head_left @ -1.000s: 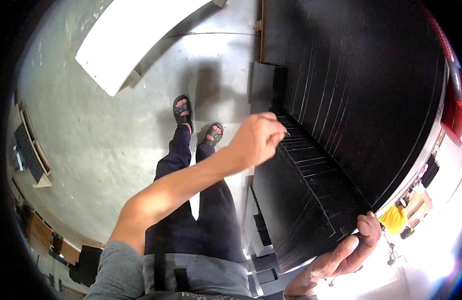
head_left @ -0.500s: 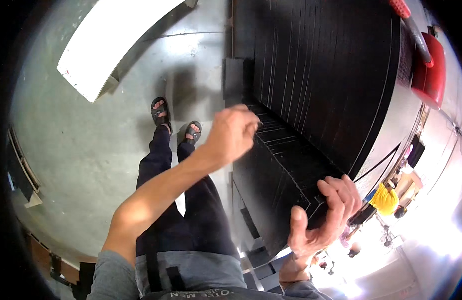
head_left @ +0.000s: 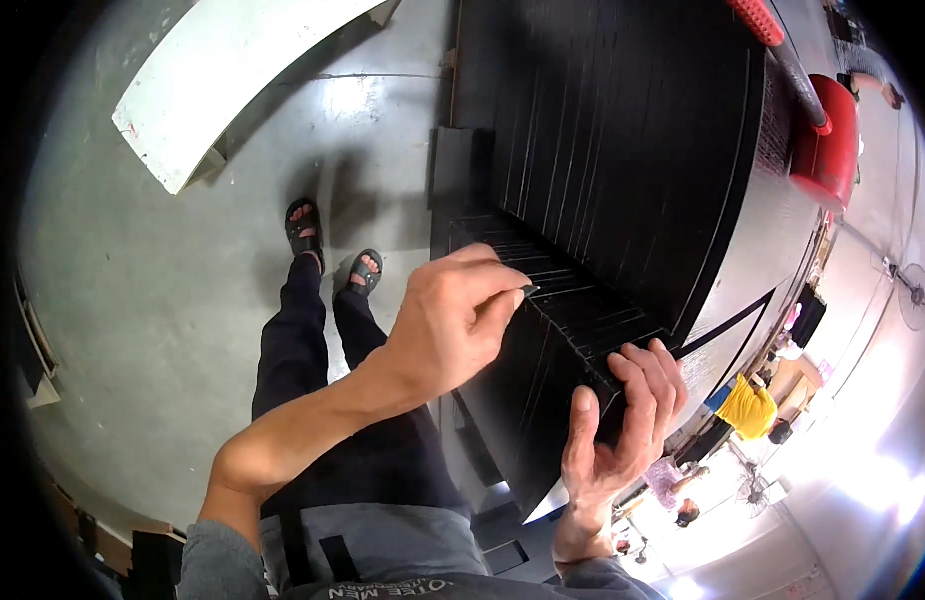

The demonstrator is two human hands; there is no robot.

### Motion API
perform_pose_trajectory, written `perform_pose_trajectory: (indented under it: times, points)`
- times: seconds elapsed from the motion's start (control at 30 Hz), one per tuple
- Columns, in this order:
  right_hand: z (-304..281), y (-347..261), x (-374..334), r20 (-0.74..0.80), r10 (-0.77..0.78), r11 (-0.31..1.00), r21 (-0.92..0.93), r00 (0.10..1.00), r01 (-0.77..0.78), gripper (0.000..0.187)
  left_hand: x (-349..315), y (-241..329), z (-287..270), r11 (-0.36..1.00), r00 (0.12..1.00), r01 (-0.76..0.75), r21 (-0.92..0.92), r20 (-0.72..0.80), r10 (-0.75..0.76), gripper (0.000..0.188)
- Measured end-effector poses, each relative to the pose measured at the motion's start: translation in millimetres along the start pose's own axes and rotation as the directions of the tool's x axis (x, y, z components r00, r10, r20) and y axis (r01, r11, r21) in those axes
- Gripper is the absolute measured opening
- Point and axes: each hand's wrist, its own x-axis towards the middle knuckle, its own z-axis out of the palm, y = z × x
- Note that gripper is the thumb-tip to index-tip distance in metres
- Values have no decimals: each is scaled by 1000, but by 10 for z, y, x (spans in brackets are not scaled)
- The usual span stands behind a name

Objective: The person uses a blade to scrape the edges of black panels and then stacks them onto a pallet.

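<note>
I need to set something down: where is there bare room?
Widest is the floor below the white board, left of the sandals; a narrower strip separates sandals from black panels. Crowded: the ledge, where the left hand pinches a small dark piece and the right hand is at the corner.

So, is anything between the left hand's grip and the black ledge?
Nothing visible stands between them: the left hand pinches a small dark piece at the long edge of the black ledge, though contact is hard to confirm. Farther along, the right hand is at the ledge's corner, apart from the left.
</note>
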Motion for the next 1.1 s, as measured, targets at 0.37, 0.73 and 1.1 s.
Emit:
perform_pose_trajectory:
  times: [0.37,0.73,1.1]
  points:
    - [11,5,-18,-130,11,989,145,991,8,45,-100,146,335,985,970,-168,24,-174,170,13]
    - [18,34,-70,-177,80,980,196,981,-45,47,-447,547,504,967,932,-229,-110,-311,185,18]
    - [88,98,-69,-232,36,969,245,972,23,45,-421,556,620,947,895,-302,-107,-375,243,18]
